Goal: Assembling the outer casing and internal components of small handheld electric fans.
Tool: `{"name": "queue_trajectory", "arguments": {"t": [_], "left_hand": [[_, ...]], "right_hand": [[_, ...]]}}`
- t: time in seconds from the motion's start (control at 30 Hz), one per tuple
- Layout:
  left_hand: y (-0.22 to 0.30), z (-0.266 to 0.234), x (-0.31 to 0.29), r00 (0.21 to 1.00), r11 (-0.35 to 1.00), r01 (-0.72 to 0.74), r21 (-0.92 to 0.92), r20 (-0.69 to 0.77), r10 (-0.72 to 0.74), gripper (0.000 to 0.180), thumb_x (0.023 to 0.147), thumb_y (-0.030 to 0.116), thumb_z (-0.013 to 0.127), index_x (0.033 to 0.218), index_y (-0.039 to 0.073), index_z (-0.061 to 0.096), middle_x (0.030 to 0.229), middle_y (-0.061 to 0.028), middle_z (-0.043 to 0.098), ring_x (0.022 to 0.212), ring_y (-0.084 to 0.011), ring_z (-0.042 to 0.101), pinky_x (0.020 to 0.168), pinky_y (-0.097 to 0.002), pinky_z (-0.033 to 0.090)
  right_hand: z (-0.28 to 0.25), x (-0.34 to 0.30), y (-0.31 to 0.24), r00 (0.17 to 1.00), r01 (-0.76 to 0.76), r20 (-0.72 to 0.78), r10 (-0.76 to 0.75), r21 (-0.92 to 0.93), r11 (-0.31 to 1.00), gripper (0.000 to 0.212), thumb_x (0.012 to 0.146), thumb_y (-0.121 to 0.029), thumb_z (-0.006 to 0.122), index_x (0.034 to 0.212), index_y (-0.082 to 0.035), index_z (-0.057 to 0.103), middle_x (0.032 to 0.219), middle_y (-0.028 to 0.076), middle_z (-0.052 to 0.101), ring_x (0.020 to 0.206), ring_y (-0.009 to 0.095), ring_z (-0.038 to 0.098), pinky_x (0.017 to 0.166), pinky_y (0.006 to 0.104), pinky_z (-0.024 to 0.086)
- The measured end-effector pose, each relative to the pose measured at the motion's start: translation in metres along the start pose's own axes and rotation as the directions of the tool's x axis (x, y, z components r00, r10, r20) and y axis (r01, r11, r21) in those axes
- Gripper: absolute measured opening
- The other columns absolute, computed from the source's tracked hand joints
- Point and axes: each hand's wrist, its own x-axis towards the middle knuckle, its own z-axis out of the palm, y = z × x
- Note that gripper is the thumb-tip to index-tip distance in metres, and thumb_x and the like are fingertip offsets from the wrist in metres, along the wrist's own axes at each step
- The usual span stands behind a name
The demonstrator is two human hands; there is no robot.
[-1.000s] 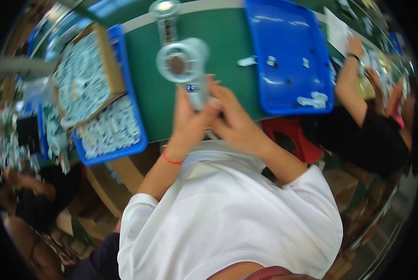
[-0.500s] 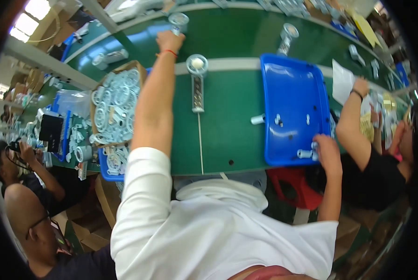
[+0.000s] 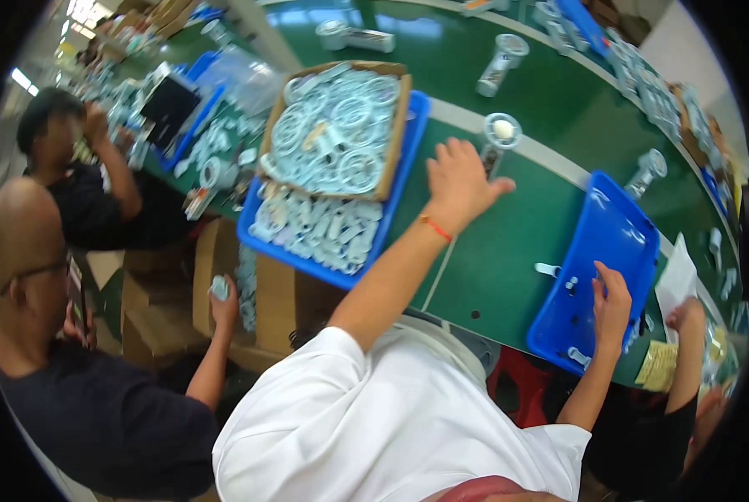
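My left hand (image 3: 462,184) is open, fingers spread, above the green table beside a pale-blue device with a round ring head (image 3: 501,131). A white dome sits in that ring, and my hand partly covers the clear body below it. Over the blue tray (image 3: 550,314), my right hand (image 3: 613,301) has its fingers apart with nothing visible in them. Small white parts (image 3: 577,356) and dark bits lie in the tray. A small white piece (image 3: 547,269) rests by the tray's left edge.
A cardboard box (image 3: 398,138) of pale-blue rings sits on a blue bin (image 3: 249,230) of small parts at left. Similar devices (image 3: 504,63) stand farther back; another (image 3: 353,36) lies sideways. People sit on both sides, one holding a round part (image 3: 219,288).
My left hand has let go of the far device and drawn back toward me. My right hand has lifted from the small parts in the tray. The view has swung left.
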Motion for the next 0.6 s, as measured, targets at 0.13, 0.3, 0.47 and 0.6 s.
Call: {"name": "queue_trajectory", "arguments": {"t": [0.13,0.3,0.47,0.6], "left_hand": [[-0.011,0.024,-0.001,0.995,0.995,-0.086,-0.04,0.051,0.088,0.045,0.068,0.031,0.069,0.092,-0.003,0.052,0.095,-0.0192,0.051,0.095,-0.0341,0.048,0.076,-0.0416,0.043],[-0.008,-0.014,-0.037,0.967,0.602,0.139,-0.786,0.239,0.089,0.043,0.074,0.016,0.066,0.105,-0.001,0.041,0.089,-0.0127,0.055,0.069,-0.0219,0.058,0.063,-0.0332,0.049],[-0.011,-0.041,-0.089,0.886,0.087,0.408,-0.909,0.417,0.203,0.053,0.08,0.01,0.063,0.12,0.003,0.03,0.097,-0.0085,0.051,0.088,-0.0166,0.055,0.076,-0.033,0.049],[-0.025,-0.028,-0.112,0.878,-0.025,0.44,-0.898,0.424,0.222,0.081,0.073,0.01,0.073,0.132,0.005,0.016,0.107,-0.0081,0.048,0.098,-0.0195,0.052,0.083,-0.0316,0.046]], "right_hand": [[0.013,0.016,-0.046,0.983,-0.118,0.177,0.049,0.406,0.906,0.035,0.08,0.004,0.054,0.115,-0.003,0.057,0.091,0.004,0.051,0.072,0.011,0.048,0.061,0.0221,0.044],[0.023,0.003,-0.097,0.946,-0.238,0.323,-0.034,0.761,0.604,0.037,0.08,0.009,0.048,0.115,0.0,0.056,0.096,0.008,0.053,0.083,0.014,0.058,0.063,0.0219,0.05],[0.038,-0.014,-0.121,0.917,-0.35,0.397,-0.028,0.839,0.416,0.037,0.077,0.009,0.054,0.112,-0.001,0.058,0.096,0.009,0.056,0.085,0.014,0.058,0.068,0.024,0.051],[0.049,-0.021,-0.124,0.888,-0.46,0.45,0.1,0.855,0.241,0.036,0.076,0.004,0.06,0.112,0.002,0.058,0.092,0.01,0.064,0.084,0.015,0.062,0.071,0.0256,0.051]]}}
